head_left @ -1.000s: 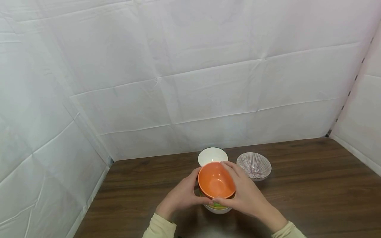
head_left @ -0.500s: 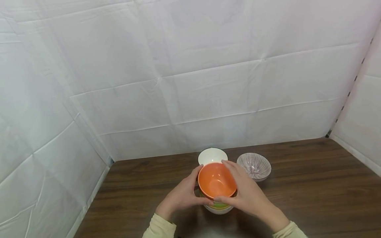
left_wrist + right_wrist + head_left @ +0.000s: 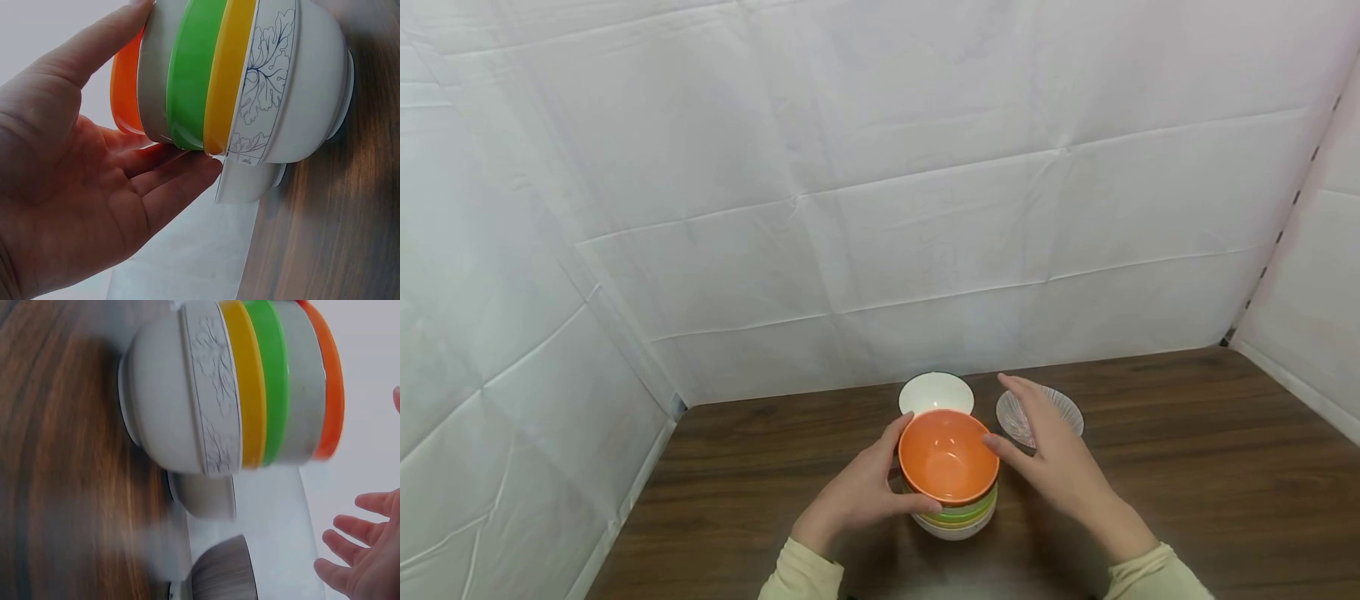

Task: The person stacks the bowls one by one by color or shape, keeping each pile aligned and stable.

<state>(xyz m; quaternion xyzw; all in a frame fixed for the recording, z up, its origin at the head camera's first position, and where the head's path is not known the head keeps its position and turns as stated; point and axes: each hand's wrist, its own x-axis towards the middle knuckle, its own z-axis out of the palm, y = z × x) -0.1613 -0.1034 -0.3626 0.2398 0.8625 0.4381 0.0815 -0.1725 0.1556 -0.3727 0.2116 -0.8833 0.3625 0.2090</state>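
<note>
A stack of nested bowls stands on the wooden table, topped by an orange bowl (image 3: 947, 458). Below it come a grey bowl (image 3: 156, 75), a green bowl (image 3: 194, 81), a yellow bowl (image 3: 234, 69) and, at the bottom, a white bowl with a leaf-pattern band (image 3: 306, 87). My left hand (image 3: 865, 492) holds the stack's left side, thumb at the front and fingers curved round behind. On the right, my right hand (image 3: 1063, 462) is spread, holding nothing, with its thumb tip close to the orange rim. It partly covers a striped bowl (image 3: 1067, 408) in the head view.
Behind the stack sits a plain white bowl (image 3: 936, 392) with a dark rim, partly hidden by the orange one. The dark wooden table (image 3: 1210, 467) reaches out to both sides. White cloth walls (image 3: 880, 250) enclose its back and sides.
My right hand has let go of the stack and moved right, towards the striped bowl, its fingers opening. The left hand and the bowls have stayed in place.
</note>
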